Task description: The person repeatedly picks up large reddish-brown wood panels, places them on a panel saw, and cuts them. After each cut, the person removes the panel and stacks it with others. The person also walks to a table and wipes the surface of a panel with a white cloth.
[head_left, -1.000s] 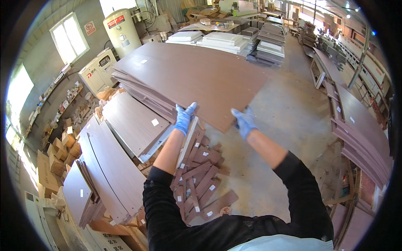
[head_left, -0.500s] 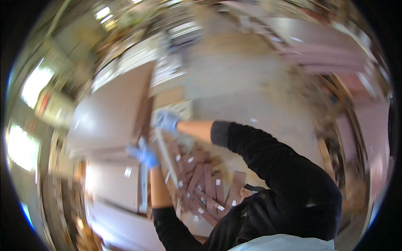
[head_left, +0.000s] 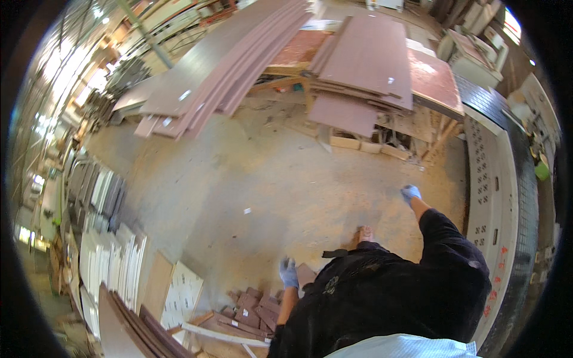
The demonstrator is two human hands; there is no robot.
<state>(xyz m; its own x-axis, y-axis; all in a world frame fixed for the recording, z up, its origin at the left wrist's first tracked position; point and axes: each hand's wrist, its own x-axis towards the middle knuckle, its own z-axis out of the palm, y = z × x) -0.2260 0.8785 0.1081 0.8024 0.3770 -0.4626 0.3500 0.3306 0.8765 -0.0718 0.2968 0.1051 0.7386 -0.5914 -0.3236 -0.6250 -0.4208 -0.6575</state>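
My left hand, in a blue glove, hangs at my side above a heap of short brown board offcuts on the floor; it holds nothing. My right hand, also gloved in blue, swings out to the right over the dusty concrete floor, near a perforated grey machine table. Its fingers look loosely curled and nothing is in it. My dark sleeves and torso fill the lower right.
Long brown panels lie stacked at the top left, and wider brown sheets rest on wooden supports at top centre. White and brown boards lean in rows at the left. One foot shows below me.
The view has swung round from the board stacks to the open floor. Both hands have left the boards they were touching and now hang apart, holding nothing.
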